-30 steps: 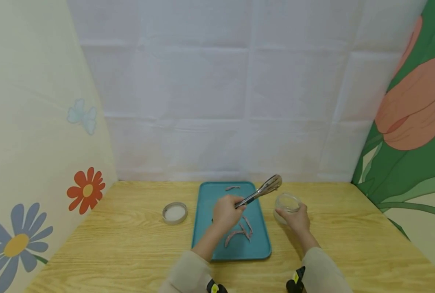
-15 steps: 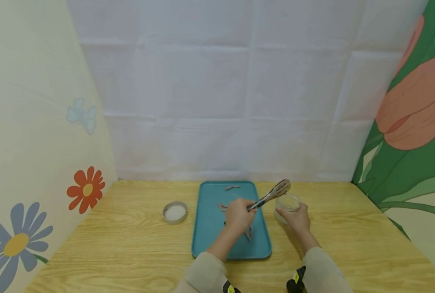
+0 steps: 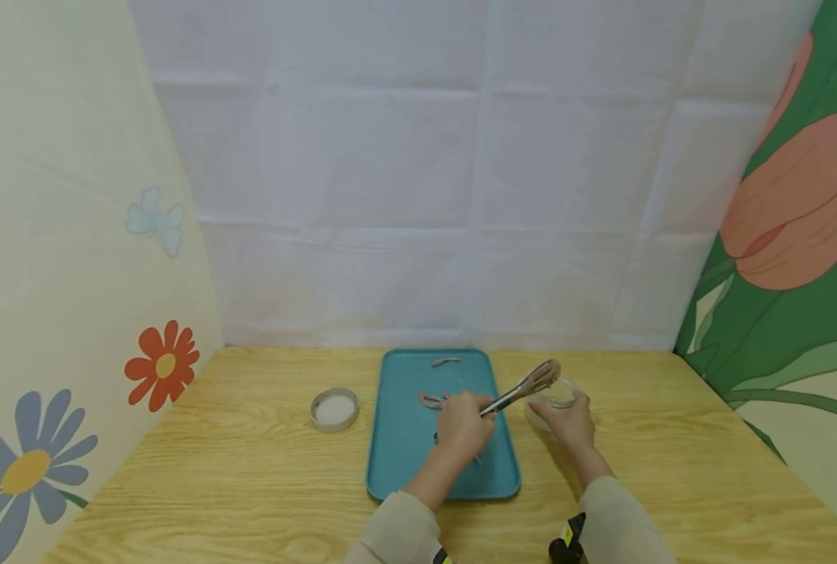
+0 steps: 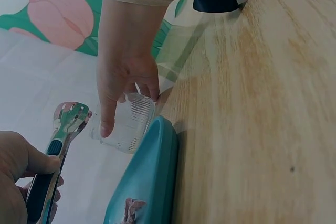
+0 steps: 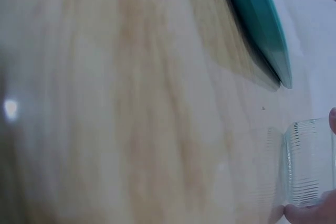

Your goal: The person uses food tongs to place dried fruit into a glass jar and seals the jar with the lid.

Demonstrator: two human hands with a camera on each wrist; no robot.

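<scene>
My left hand [image 3: 463, 429] reaches over the blue tray [image 3: 397, 462] and grips metal tongs [image 3: 520, 389]. Their slotted head points right and overlaps the mouth of a clear glass jar [image 4: 137, 121] in the head view. Something pinkish shows at the tongs' tips in the left wrist view. My right hand [image 3: 571, 423] holds the jar, thumb on one side and fingers on the other, just right of the tray. Several thin pinkish strips [image 3: 431, 401] lie on the tray, some partly hidden by my left hand. Ribbed lower walls of the jar show in the right wrist view.
A round lid [image 3: 334, 409] with a pale inside lies on the wood-grain table [image 3: 249, 462] left of the tray. A white cloth [image 3: 418, 196] hangs behind the table, and flower-printed panels [image 3: 799, 211] stand at both sides.
My left hand has moved right with the tongs, then slightly down, bringing their head from beside the jar to over its mouth. My right hand and the jar have stayed in place.
</scene>
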